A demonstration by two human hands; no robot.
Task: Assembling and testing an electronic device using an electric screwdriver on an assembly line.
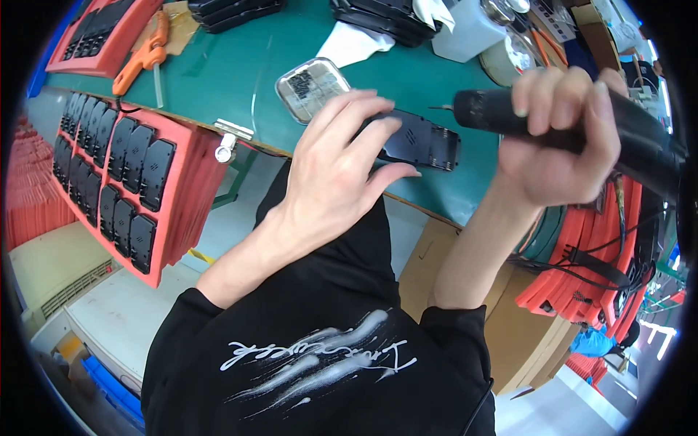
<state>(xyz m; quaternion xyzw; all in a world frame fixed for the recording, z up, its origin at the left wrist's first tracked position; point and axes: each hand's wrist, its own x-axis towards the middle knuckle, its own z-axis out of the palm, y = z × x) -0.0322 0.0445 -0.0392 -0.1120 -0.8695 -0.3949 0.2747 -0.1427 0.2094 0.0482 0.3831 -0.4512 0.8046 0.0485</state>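
My right hand (560, 138) is wrapped round a black electric screwdriver (487, 110), raised above the right side of the bench. Its thin bit points left, apart from anything. Under my left hand (338, 156) lies a black plastic housing (418, 142) with a speaker grille and an open compartment at its right end. My left fingers and thumb are spread over the housing's left part, hiding it; whether they press on it I cannot tell. Just beyond that hand sits a metal tray (314, 83) of small dark screws.
At left, a stacked red foam tray (163, 196) holds several black housings; another red tray (109, 36) stands behind. An orange glue gun (145, 58) lies on the green bench (218, 87). Dark parts (385, 18) and a white container (469, 29) stand at the back. Red foam and cables (592, 269) are at right.
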